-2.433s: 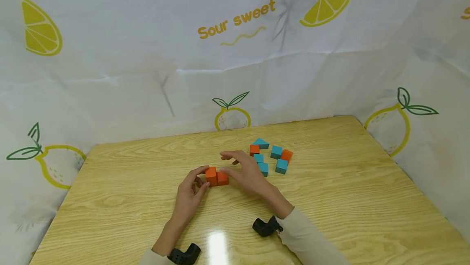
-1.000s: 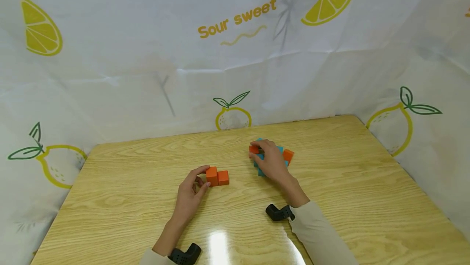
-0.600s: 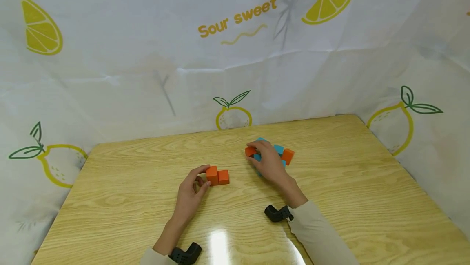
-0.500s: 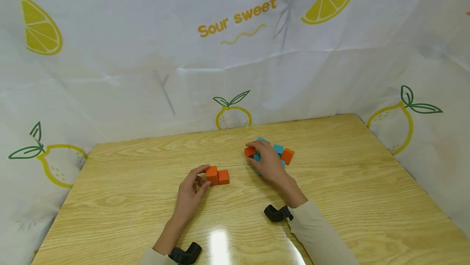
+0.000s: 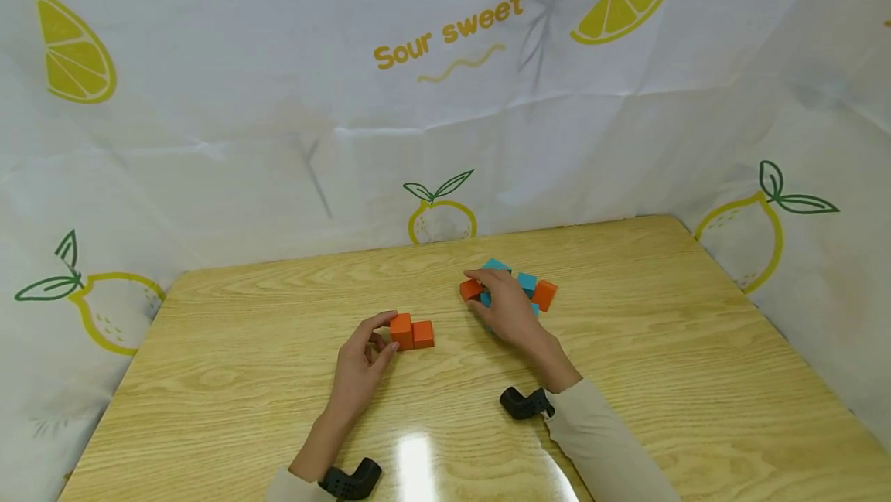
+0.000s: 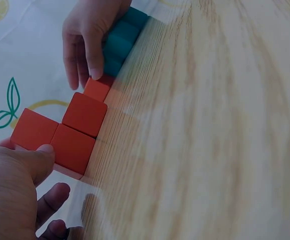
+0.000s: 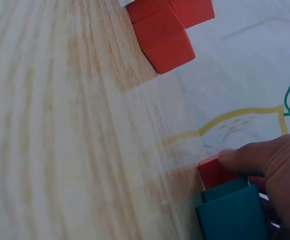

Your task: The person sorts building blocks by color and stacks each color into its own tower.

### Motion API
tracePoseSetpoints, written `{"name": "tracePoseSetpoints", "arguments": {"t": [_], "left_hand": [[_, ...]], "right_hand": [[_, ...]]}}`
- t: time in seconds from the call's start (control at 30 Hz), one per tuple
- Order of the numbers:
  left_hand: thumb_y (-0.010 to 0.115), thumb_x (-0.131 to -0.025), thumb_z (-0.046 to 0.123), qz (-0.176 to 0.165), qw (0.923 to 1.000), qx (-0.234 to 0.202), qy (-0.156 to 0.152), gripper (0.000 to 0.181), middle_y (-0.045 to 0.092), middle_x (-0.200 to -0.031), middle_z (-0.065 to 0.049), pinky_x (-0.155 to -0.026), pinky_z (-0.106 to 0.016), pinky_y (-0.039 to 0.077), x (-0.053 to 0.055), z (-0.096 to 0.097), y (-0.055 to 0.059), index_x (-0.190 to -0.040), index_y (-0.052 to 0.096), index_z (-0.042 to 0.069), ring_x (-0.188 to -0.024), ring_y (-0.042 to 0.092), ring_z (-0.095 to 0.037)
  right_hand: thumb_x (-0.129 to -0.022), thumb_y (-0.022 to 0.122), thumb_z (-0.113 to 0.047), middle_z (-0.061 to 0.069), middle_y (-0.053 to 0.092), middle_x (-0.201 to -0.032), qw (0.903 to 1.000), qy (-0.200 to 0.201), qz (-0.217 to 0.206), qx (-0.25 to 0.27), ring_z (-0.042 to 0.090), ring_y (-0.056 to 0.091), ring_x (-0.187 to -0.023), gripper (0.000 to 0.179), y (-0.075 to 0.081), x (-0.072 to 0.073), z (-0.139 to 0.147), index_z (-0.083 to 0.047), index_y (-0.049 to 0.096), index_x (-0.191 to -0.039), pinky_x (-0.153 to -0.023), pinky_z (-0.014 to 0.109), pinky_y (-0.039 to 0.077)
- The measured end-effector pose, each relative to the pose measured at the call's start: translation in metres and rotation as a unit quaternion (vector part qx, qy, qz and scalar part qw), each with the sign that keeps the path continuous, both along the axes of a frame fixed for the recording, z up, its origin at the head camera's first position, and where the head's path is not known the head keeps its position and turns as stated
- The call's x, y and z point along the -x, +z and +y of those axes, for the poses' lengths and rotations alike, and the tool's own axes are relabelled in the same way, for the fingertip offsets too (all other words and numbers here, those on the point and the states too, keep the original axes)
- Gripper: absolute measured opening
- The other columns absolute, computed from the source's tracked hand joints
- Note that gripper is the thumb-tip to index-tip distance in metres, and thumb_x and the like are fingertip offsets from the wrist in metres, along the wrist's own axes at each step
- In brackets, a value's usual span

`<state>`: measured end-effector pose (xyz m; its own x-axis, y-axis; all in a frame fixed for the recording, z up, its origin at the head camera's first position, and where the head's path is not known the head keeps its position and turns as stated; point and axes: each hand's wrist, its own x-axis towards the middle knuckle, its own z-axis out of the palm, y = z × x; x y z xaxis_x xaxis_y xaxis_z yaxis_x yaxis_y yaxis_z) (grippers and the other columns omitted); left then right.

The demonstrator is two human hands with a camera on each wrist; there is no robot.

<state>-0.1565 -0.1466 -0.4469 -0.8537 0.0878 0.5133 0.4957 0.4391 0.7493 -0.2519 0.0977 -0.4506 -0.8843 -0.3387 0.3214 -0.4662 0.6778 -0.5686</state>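
Observation:
My left hand (image 5: pixel 358 374) pinches a two-high stack of orange cubes (image 5: pixel 401 332) between thumb and fingers. Against the stack's right side sits a single orange cube (image 5: pixel 423 334). At the pile farther right, my right hand (image 5: pixel 511 309) has its thumb and fingers on another orange cube (image 5: pixel 469 290); the right wrist view shows the thumb on this orange cube (image 7: pixel 217 172), low on the table beside blue cubes (image 7: pixel 235 212). In the left wrist view the stack's upper cube (image 6: pixel 34 129) and lower cube (image 6: pixel 73 147) touch. My right hand hides part of the pile.
Around my right hand lie a blue triangular block (image 5: pixel 496 264), a blue cube (image 5: pixel 527 284) and an orange block (image 5: pixel 545 295). A white sheet with lemon prints (image 5: pixel 244 177) stands along the back of the wooden table (image 5: pixel 278 293).
My right hand has left the single orange cube beside the stack, reached right to the pile and taken an orange cube, shifting it a little leftward. My left hand has stayed on the stack.

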Motion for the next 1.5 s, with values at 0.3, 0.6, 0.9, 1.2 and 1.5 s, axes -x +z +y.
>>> {"name": "tracePoseSetpoints", "arguments": {"t": [0.3, 0.6, 0.9, 1.2, 1.5], "left_hand": [[0.067, -0.080, -0.015, 0.001, 1.0000, 0.000, 0.001, 0.046, 0.062, -0.109, -0.018, -0.048, -0.025, 0.038, 0.000, -0.001, -0.001, -0.123, 0.059, -0.002, -0.068, 0.054, -0.028], [0.066, -0.081, -0.015, 0.000, 1.0000, -0.002, -0.002, 0.046, 0.062, -0.110, -0.018, -0.048, -0.025, 0.039, -0.001, -0.001, -0.002, -0.124, 0.058, -0.002, -0.069, 0.054, -0.028], [0.066, -0.081, -0.016, 0.014, 0.9998, -0.003, -0.012, 0.046, 0.061, -0.110, -0.019, -0.048, -0.025, 0.039, 0.001, -0.001, -0.002, -0.124, 0.058, -0.003, -0.068, 0.053, -0.028], [0.065, -0.081, -0.017, 0.010, 0.9998, -0.006, -0.014, 0.046, 0.061, -0.110, -0.019, -0.047, -0.025, 0.038, 0.000, -0.001, -0.001, -0.124, 0.057, -0.003, -0.068, 0.053, -0.029], [0.066, -0.081, -0.016, 0.008, 0.9999, -0.006, -0.012, 0.046, 0.061, -0.110, -0.020, -0.049, -0.025, 0.038, 0.000, 0.000, 0.000, -0.124, 0.058, -0.004, -0.068, 0.053, -0.029]], "right_hand": [[-0.086, 0.073, -0.015, 0.012, 0.060, -0.119, 0.9999, 0.004, 0.009, -0.006, 0.030, 0.053, -0.108, 0.044, 0.001, -0.001, 0.000, -0.005, 0.061, -0.127, -0.088, 0.044, 0.045], [-0.085, 0.074, -0.018, 0.013, 0.061, -0.115, 0.9989, -0.011, 0.004, -0.046, 0.030, 0.053, -0.107, 0.041, 0.003, -0.003, -0.001, -0.004, 0.063, -0.121, -0.091, 0.046, 0.042], [-0.084, 0.075, -0.017, 0.013, 0.062, -0.112, 0.9996, -0.004, 0.007, -0.026, 0.030, 0.054, -0.106, 0.038, 0.007, -0.005, 0.000, -0.004, 0.065, -0.118, -0.092, 0.045, 0.041], [-0.086, 0.073, -0.020, 0.009, 0.061, -0.113, 0.9998, 0.015, 0.014, -0.005, 0.027, 0.054, -0.107, 0.037, 0.008, -0.005, -0.001, -0.005, 0.065, -0.119, -0.087, 0.039, 0.046], [-0.087, 0.073, -0.019, 0.007, 0.061, -0.110, 0.9972, 0.057, 0.009, 0.048, 0.027, 0.060, -0.094, 0.037, 0.013, -0.007, -0.003, -0.005, 0.064, -0.120, -0.078, 0.034, 0.051]]}}
